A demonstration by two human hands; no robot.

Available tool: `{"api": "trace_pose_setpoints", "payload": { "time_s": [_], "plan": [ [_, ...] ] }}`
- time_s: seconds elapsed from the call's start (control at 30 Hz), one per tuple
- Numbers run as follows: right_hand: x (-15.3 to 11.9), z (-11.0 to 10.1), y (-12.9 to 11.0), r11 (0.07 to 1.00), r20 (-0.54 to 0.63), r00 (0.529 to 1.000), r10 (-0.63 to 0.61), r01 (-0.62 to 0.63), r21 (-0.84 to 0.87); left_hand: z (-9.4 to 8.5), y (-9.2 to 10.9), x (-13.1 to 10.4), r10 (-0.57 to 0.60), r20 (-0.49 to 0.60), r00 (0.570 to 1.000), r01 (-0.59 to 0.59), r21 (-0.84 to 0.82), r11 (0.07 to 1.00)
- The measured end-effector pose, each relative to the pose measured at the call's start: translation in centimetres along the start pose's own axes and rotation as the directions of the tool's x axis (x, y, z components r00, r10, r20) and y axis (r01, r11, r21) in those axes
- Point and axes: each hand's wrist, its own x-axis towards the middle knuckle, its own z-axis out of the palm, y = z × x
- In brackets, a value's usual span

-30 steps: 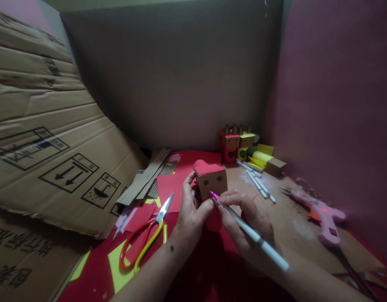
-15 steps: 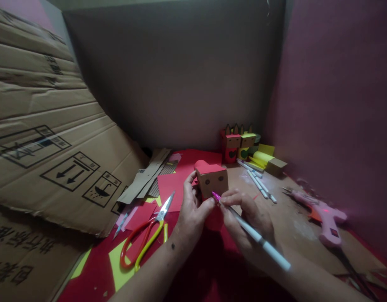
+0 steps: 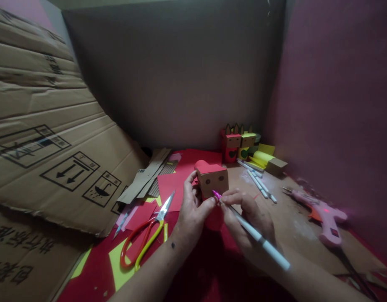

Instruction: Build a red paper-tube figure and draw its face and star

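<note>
In the head view, the left hand grips the red-topped cardboard figure above the red worktop, scissors lying nearby, while the right hand grasps a white marker, its pink tip at the figure's front.

Left of the left hand lie scissors, with a large cardboard sheet farther out. Right of the right hand lies a pink glue gun; beyond both stands a red figure.

Bench, red-covered: scissors, left side; pens and pink glue gun on brown board, right side.
</note>
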Motion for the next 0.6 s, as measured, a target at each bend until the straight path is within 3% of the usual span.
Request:
{"api": "trace_pose_setpoints", "payload": {
  "time_s": [0.6],
  "plan": [
    [-0.14, -0.03, 0.31, 1.000, 0.014, 1.000, -0.015, 0.015, 0.006, -0.20, -0.23, 0.20, 0.001, 0.007, 1.000, -0.001, -0.011, 1.000]
  ]
}}
